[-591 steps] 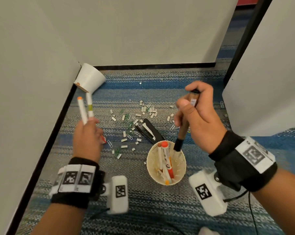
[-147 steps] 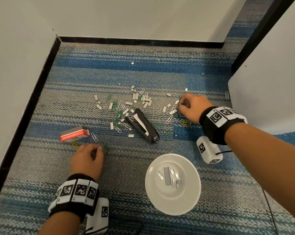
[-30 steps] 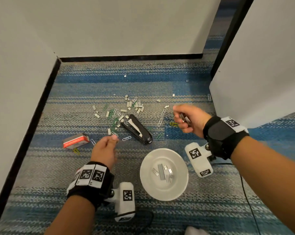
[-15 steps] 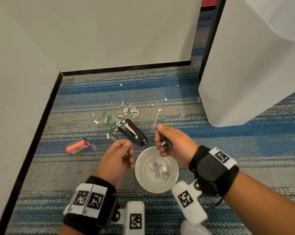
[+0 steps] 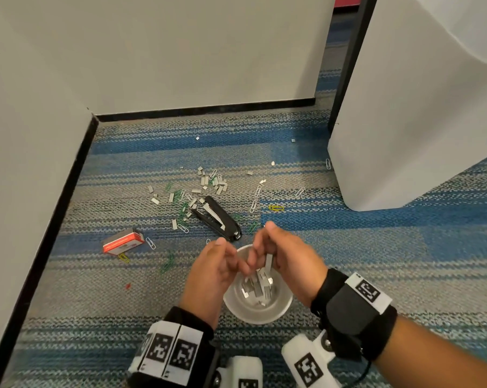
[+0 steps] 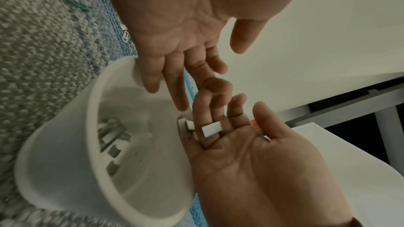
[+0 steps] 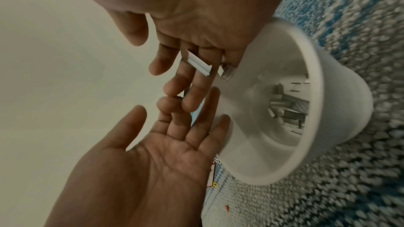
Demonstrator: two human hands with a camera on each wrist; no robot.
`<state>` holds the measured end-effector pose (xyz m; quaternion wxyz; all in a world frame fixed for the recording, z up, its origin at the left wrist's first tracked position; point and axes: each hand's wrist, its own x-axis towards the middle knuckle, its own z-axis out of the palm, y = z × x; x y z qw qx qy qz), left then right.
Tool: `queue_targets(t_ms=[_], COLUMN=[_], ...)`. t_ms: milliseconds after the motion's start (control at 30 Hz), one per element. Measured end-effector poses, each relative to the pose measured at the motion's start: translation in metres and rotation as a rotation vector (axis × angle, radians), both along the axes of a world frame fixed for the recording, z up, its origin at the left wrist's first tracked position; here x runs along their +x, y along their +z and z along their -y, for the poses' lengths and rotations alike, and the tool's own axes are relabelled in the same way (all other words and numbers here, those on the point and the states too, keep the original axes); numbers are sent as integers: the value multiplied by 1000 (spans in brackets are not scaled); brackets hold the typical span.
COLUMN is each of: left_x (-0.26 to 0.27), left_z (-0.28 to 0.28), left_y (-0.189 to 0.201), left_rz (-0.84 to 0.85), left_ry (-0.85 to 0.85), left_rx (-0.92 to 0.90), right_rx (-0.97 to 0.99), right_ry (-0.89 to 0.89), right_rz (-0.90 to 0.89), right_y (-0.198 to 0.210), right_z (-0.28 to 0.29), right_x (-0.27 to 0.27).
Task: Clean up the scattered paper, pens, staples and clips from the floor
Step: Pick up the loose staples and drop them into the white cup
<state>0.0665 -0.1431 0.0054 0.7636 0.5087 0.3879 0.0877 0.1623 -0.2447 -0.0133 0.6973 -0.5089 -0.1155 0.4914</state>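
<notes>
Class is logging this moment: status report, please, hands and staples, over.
Both hands open above white cup: left hand empty, right hand shedding staple strips. Stapler, clips, loose staples remain on carpet. Nothing blocking.

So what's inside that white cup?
The white cup holds a loose pile of staple strips on its bottom. Both hands above cover its far rim, so anything beneath them stays hidden.
</notes>
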Motion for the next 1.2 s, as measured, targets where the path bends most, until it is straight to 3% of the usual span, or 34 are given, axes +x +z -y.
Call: queue_targets(t_ms=[267, 533, 733, 833, 1033, 1100, 1200], left_x=[4, 8, 4, 5, 7, 7, 5], left_z=[-14, -43, -58, -63, -71, -76, -88], left_y=[-11, -17, -34, -41, -51, -59, -75], left_rz=[10, -6, -67, -92, -125, -160, -266], left_ry=[67, 28, 48, 46, 16, 16, -10], left_rx=[134, 179, 239, 241, 300, 314, 417], right_rx=[-36, -121, -256, -264, -246, -260, -356], right_ry=[52, 399, 484, 530, 651, 623, 392], right_rz=[42, 43, 484, 572, 409, 412, 503], right_y=[6, 5, -4, 0, 18, 24, 18], right_z=[-7, -17, -15, -15, -18, -23, -37], right_x=[2, 9, 4, 3, 9, 27, 75])
